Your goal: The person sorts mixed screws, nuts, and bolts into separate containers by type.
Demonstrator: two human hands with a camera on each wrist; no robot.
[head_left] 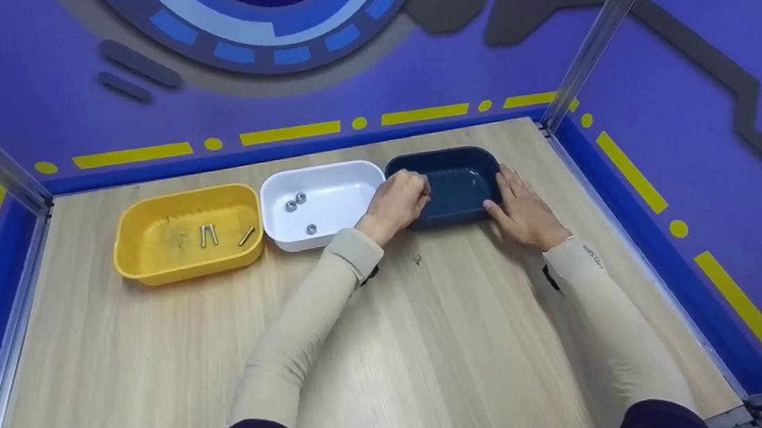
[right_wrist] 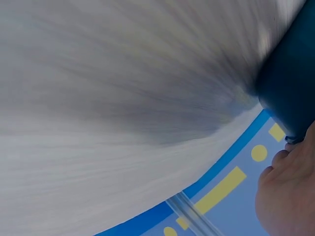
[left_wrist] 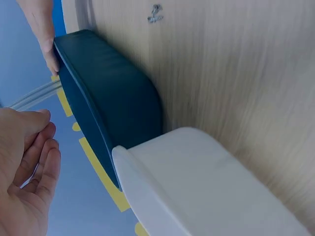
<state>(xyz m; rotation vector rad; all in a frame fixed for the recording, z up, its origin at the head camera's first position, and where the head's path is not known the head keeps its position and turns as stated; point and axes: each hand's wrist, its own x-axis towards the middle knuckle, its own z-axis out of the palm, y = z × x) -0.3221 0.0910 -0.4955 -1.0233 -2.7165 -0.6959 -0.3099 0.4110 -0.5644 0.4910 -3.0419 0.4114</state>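
My left hand hangs over the inner end of the dark blue bin, beside the white bin. Its fingers curl in and the thumb meets the index finger; in the left wrist view no object shows between them. At the bin's far right end, my right hand rests with extended fingers against the outer wall and the thumb at the front corner. In front of the dark bin, small silver screws lie on the wooden table. Three hex nuts sit in the white bin.
A yellow bin stands at the left of the row, with three brass-coloured bolts inside. The bins stand side by side near the back wall. Panels with metal corner posts enclose the table's sides.
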